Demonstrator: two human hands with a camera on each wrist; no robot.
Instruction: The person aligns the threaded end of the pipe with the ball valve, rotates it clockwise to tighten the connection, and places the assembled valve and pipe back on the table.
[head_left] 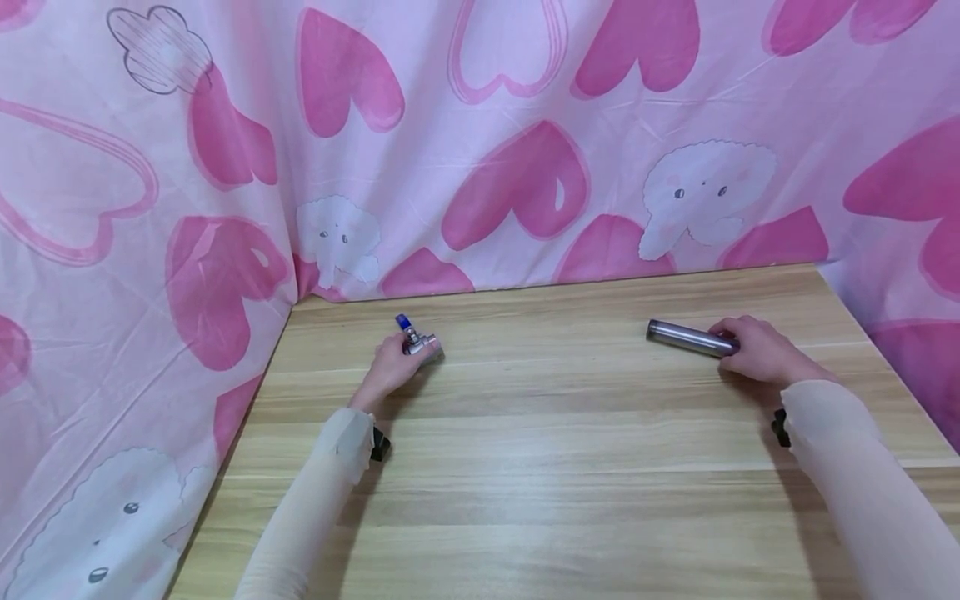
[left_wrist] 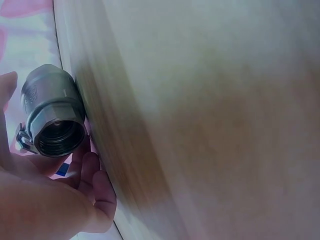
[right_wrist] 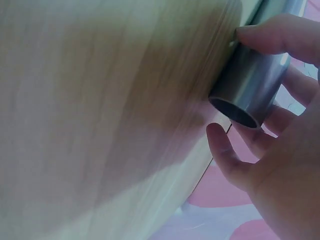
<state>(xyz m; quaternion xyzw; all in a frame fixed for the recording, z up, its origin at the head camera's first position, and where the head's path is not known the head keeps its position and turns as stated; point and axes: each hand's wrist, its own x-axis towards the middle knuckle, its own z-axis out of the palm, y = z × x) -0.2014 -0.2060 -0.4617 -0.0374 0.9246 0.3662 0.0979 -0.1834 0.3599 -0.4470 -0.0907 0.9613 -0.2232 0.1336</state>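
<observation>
At the back left of the table, my left hand (head_left: 392,367) grips a metal ball valve (head_left: 425,347) with a blue lever handle (head_left: 404,322). In the left wrist view the valve (left_wrist: 52,97) shows its threaded round opening toward the camera, fingers curled beside and below it. On the right, my right hand (head_left: 768,352) holds one end of a steel pipe (head_left: 682,337), whose other end points left. The right wrist view shows the hollow near end of the pipe (right_wrist: 252,75), with the thumb across it and fingers along its far side.
The wood-grain table (head_left: 510,467) lies under both hands. A pink curtain (head_left: 420,183) with hearts and white cartoon animals hangs along its back and sides. Black wrist straps or mounts (head_left: 381,444) show at both sleeves.
</observation>
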